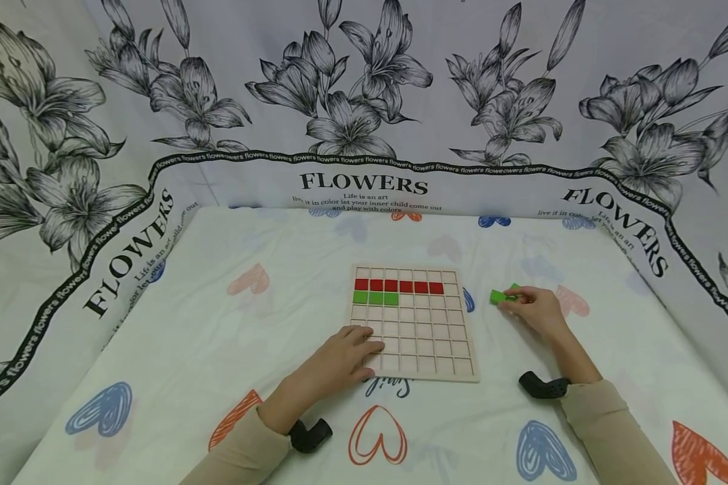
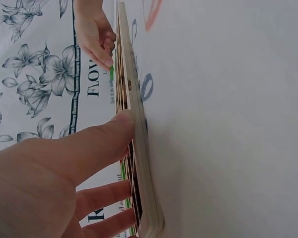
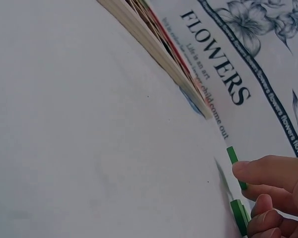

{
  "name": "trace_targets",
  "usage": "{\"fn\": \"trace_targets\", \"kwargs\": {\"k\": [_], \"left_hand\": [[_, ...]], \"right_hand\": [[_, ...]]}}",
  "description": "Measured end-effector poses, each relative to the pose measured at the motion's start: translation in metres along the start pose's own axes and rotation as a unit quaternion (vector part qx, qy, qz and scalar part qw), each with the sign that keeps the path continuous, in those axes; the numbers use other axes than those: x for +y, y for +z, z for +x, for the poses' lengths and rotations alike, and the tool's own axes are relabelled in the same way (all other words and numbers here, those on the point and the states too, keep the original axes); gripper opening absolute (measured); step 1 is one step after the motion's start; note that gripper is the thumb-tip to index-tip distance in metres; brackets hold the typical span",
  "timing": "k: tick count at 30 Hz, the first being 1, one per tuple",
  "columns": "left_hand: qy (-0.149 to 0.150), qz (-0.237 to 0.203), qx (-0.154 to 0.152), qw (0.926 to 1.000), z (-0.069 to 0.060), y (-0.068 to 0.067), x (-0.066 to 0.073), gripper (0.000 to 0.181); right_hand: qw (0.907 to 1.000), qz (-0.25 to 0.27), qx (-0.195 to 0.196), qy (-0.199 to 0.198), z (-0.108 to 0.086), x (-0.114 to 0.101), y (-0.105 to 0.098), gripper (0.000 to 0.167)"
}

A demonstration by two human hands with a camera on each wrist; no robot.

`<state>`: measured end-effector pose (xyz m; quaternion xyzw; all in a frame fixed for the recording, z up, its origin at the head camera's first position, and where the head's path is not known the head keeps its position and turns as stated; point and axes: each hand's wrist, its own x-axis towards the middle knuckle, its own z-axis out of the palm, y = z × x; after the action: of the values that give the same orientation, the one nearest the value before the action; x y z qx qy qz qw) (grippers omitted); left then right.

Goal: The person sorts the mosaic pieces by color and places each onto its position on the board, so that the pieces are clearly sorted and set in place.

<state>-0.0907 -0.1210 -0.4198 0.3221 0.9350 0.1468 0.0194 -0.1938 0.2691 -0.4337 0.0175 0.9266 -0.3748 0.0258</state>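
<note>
A wooden grid board (image 1: 427, 348) lies on the cloth, with a row of several red square tiles (image 1: 391, 285) near its far side. Below that row, three green tiles (image 1: 376, 298) fill cells at the left. My left hand (image 1: 338, 357) rests on the board's near left corner, its fingers over the cells and its thumb (image 2: 107, 139) against the near edge. Right of the board, my right hand (image 1: 536, 310) pinches a green tile (image 3: 232, 155) between thumb and finger. More green tiles (image 3: 239, 217) sit just under that hand, partly hidden by its fingers.
A white cloth with heart prints (image 1: 303, 269) covers the table. Behind it hangs a flower-printed curtain (image 1: 218, 108), which also runs along both sides. Each wrist wears a black device (image 1: 542, 386) by the sleeve cuff.
</note>
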Motion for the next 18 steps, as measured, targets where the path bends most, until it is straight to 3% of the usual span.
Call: {"fn": "trace_targets", "kwargs": {"k": [18], "left_hand": [[0.005, 0.015, 0.002, 0.9999, 0.0017, 0.0006, 0.0000, 0.042]], "right_hand": [[0.9997, -0.008, -0.024, 0.002, 0.0014, -0.0091, 0.0030, 0.043]]}}
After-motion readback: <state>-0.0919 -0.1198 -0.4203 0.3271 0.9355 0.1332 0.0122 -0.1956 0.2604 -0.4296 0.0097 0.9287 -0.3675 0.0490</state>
